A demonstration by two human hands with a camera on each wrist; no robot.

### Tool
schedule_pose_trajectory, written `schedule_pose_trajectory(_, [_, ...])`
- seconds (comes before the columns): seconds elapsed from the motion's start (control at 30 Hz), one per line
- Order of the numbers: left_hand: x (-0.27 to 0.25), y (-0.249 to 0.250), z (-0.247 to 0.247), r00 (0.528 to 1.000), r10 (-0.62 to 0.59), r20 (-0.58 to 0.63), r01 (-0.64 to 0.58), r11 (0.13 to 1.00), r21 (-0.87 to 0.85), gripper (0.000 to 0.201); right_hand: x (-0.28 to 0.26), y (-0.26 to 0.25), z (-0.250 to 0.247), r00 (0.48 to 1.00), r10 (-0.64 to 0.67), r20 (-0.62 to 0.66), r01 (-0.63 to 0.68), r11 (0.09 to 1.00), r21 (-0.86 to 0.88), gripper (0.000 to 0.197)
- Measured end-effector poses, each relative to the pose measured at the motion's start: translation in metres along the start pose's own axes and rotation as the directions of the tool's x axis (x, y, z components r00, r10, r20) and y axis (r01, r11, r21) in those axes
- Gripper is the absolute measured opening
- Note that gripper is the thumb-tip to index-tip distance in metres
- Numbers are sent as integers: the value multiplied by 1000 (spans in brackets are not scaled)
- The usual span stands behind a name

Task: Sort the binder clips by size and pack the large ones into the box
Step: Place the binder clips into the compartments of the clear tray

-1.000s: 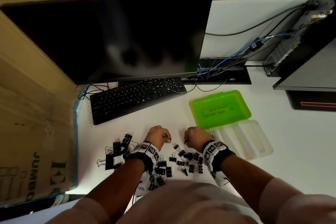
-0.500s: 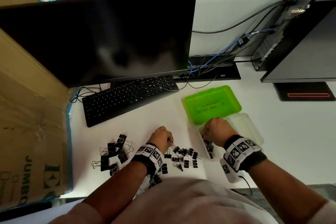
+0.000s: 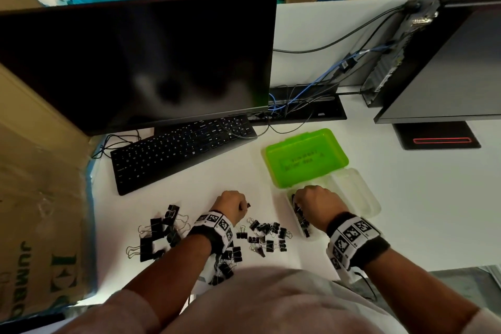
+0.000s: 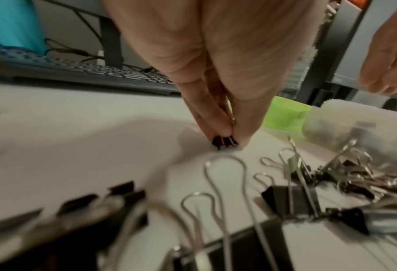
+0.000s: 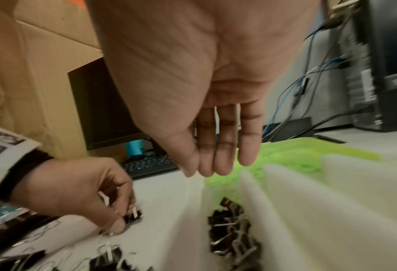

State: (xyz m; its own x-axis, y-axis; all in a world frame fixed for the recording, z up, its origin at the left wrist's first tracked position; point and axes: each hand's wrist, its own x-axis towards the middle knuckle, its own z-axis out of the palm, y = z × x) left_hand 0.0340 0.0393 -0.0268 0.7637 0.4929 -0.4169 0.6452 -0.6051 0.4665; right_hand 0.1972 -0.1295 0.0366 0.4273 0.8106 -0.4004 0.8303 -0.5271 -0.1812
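My left hand rests on the white table and pinches a small black binder clip between thumb and fingers, at the far edge of a loose pile of small clips. A heap of large black clips lies left of that wrist. My right hand hovers over the left compartment of the clear box tray, fingers straight and holding nothing. Several small clips lie in that compartment. The green lid lies open behind the tray.
A black keyboard and a dark monitor stand beyond the clips. A cardboard box walls the left side. Cables and a computer case are at the back right. The table edge runs near my right wrist.
My right hand went from the middle pile of small clips to the box tray and opened over its left compartment. The left hand stayed in place, pinching its clip.
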Motion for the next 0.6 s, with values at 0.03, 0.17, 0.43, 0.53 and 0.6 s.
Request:
schedule_pose_trajectory(0.03, [0,-1,-2,1000,-18,-21,17,999,-30,8,2,-5,2,999,-47,-2,47,999,9,27])
schedule_pose_trajectory(0.17, [-4,-4,-12,995,-41,-88,29,991,-130,4,24,-33,11,984,-179,19,177,981,78,29])
schedule_pose_trajectory(0.43, [1,59,-20,983,154,-99,-173,958,-230,3,36,-1,4,994,-27,-107,60,946,320,48])
schedule_pose_trajectory(0.53, [7,90,-5,964,266,-16,-265,949,-174,6,17,33,1,990,55,-130,-9,944,331,40])
schedule_pose_trajectory(0.6, [12,102,6,957,287,30,-279,947,-159,7,2,44,5,994,66,-92,-36,953,301,41])
